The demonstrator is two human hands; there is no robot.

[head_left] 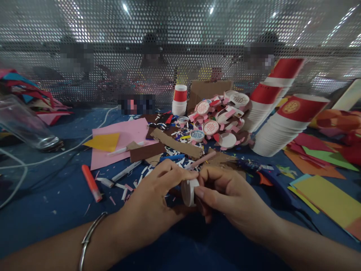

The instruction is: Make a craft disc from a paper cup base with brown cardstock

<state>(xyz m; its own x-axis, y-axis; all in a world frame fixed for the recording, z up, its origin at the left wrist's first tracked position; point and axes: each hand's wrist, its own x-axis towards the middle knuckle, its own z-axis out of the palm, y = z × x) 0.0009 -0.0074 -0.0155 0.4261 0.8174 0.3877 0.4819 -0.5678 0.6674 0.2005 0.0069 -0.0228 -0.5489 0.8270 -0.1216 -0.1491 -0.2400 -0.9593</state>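
Observation:
Between my two hands stands a white round paper cup base (188,192), tilted up on its edge. My left hand (153,201) holds it with the fingers over the top and the thumb below. My right hand (225,194) is closed at its right side, thumb pressed to the white rim. Something brownish shows under the right fingers; I cannot make out what it is. Just beyond the hands lie a pinkish paper strip (201,160) and a blue pen (172,157). A dark blue glue gun (275,180) lies right of my right hand.
Behind is a pile of decorated cup bases (210,128) with pink tabs. Stacked red-and-white paper cups (278,128) lean at the right. Pink paper (121,135), an orange marker (91,183) and a glass (31,124) are left. Coloured sheets (329,195) lie right; a perforated screen (180,37) stands behind.

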